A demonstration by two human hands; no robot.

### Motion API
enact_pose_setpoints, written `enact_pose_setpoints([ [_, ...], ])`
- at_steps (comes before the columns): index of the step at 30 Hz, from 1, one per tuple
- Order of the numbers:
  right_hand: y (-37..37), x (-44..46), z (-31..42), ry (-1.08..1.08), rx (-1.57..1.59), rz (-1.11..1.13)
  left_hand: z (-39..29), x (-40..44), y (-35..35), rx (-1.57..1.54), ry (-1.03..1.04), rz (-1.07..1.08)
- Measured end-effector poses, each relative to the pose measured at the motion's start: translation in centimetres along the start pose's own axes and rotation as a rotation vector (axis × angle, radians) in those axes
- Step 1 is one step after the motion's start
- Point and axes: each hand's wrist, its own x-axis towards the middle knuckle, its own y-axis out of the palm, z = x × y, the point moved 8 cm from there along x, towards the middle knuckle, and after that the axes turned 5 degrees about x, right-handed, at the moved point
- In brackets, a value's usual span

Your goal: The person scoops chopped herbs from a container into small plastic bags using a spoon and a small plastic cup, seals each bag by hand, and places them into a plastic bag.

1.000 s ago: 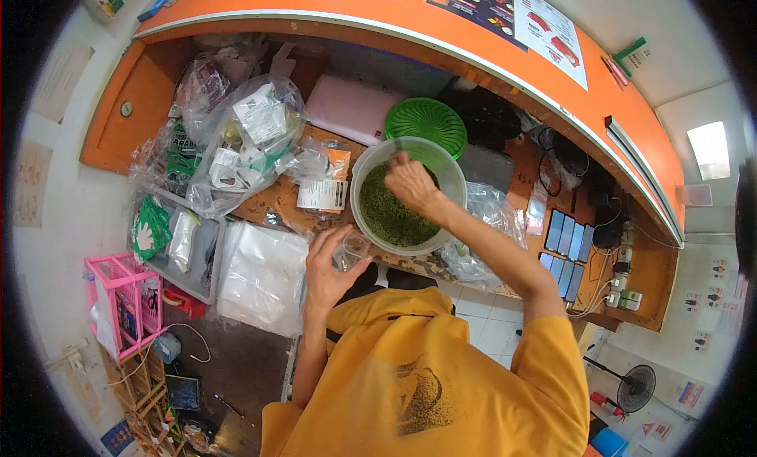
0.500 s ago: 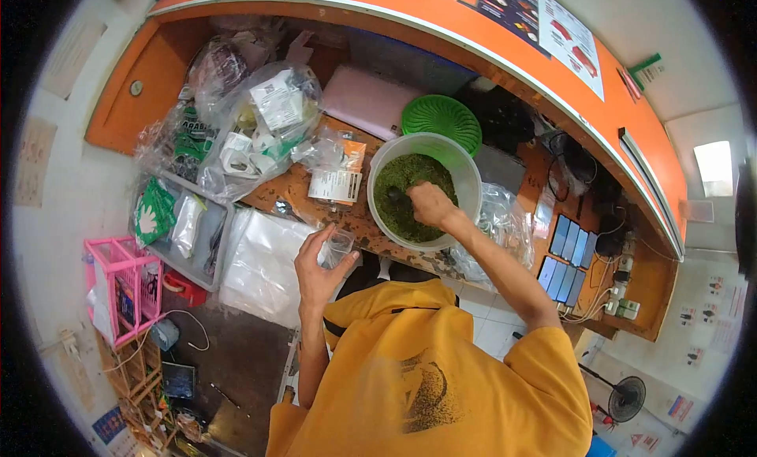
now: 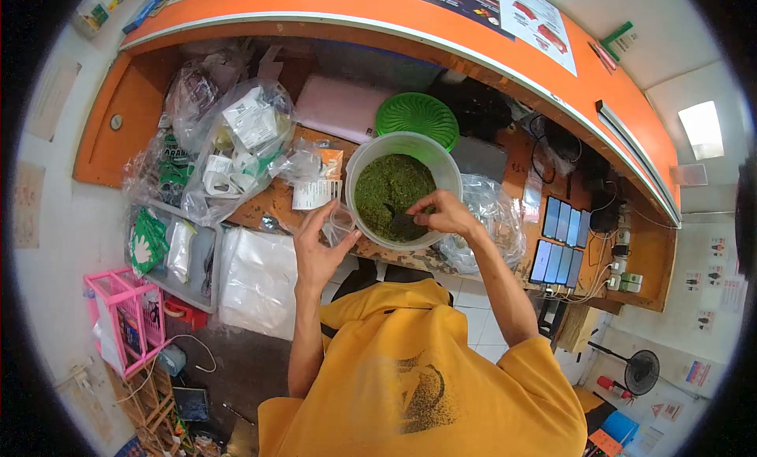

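Shifted toward the rim of the tub (image 3: 443,159) mid-frame, the right hand (image 3: 447,213) is pinching a scoop (image 3: 404,223) in green flakes (image 3: 390,181); the half-curled left hand (image 3: 317,252) is holding 1 clear cup (image 3: 340,220).

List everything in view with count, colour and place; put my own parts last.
Ledge: one, orange, top of view
Desk: one, brown, below ledge
Tub: one, translucent, at desk's front edge
Flakes: one mass, green, inside tub
Small cup: one, clear, in left hand
Utensil: one, dark, in right hand
Round lid: one, green, behind tub
Flat case: one, pink, left of lid
Stuffed bags: several, clear, desk's left
Crumpled bag: one, clear, right of tub
Screens: about six, blue-grey, desk's right
Bin: one, grey, left side
Plastic sheets: one stack, translucent, right of bin
Basket: one, pink, lower left
Fan: one, black, lower right
Left hand: one, bare, left of tub
Right hand: one, bare, over tub rim
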Motion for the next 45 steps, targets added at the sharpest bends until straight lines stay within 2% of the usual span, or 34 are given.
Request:
enact_pose_setpoints([
  [2, -0.9, -1.9, -0.3, 0.117, 0.134, -0.030, -0.9, 1.3, 1.0, -0.028, 0.051, 0.006],
  [5, -2.3, -4.0, 0.7, 0.033, 0.283, -0.136, -1.1, 2.9, 3.4, -0.025, 0.079, 0.034],
  [8, -3.9, -6.4, 1.9, 0.043, 0.345, -0.344, -0.8, 3.9, 6.0, 0.040, 0.138, 0.040],
  [11, -4.3, -7.5, 3.1, -0.175, 0.232, -0.533, -1.1, 4.6, 8.2, 0.034, 0.163, 0.057],
  [15, -3.3, -9.0, 5.6, -0.329, -0.008, -0.689, -1.7, 4.9, 9.8, -0.015, 0.130, 0.088],
  [19, -3.4, -9.2, 4.4, -0.336, -0.017, -0.808, -2.2, 5.1, 9.9, -0.041, 0.148, 0.065],
  [22, -3.9, -8.5, 1.9, -0.163, 0.160, -0.786, -2.1, 5.1, 9.5, -0.047, 0.103, 0.070],
  [25, -3.3, -7.0, 1.8, -0.170, 0.022, -0.682, -2.0, 5.1, 9.3, -0.045, 0.127, 0.048],
  [28, -3.5, -7.5, 6.7, -0.356, -0.049, -0.844, -2.3, 5.0, 9.3, -0.118, 0.143, -0.011],
  [31, -1.6, -6.8, 10.9, -0.495, -0.220, -0.841, -1.7, 4.8, 10.3, -0.101, 0.178, -0.076],
  [32, -0.9, -5.5, 10.2, -0.502, -0.205, -0.790, -1.3, 4.7, 10.9, -0.101, 0.164, -0.052],
  [35, -1.4, -5.6, 11.0, -0.529, -0.263, -0.887, -1.5, 5.0, 11.5, -0.056, 0.145, -0.017],
  [37, -1.4, -5.0, 10.2, -0.491, -0.332, -0.864, -2.0, 4.4, 11.0, 0.042, 0.147, -0.008],
  [41, -2.2, -5.8, 9.5, -0.498, -0.302, -0.886, -1.8, 4.8, 9.9, -0.079, 0.178, 0.022],
  [44, -2.5, -6.0, 8.9, -0.500, -0.144, -0.858, -2.3, 5.9, 9.6, -0.271, 0.199, 0.004],
  [45, -2.8, -6.1, 8.9, -0.501, -0.085, -0.844, -1.7, 6.3, 10.6, -0.412, 0.104, 0.118],
])
